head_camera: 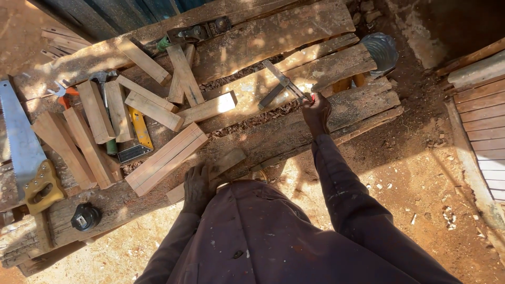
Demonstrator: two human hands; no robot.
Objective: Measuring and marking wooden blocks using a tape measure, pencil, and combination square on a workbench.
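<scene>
My left hand [198, 188] rests palm down on a short wooden piece [227, 160] at the near edge of the rough plank workbench [273, 31]. My right hand [316, 112] reaches out to the right part of the bench. Its fingers are closed on a small red item, probably a pencil [312, 97], right beside the end of a metal try square [281, 83] lying on the planks. A flat cut board [165, 158] lies just left of my left hand.
Several short wood blocks [152, 109] lie across the bench. A hand saw [23, 150] with a yellow handle sits at the left, a hand plane [197, 32] at the back, a yellow level [138, 135], a hammer [102, 79], a black round object [86, 216]. Sawdust covers the ground.
</scene>
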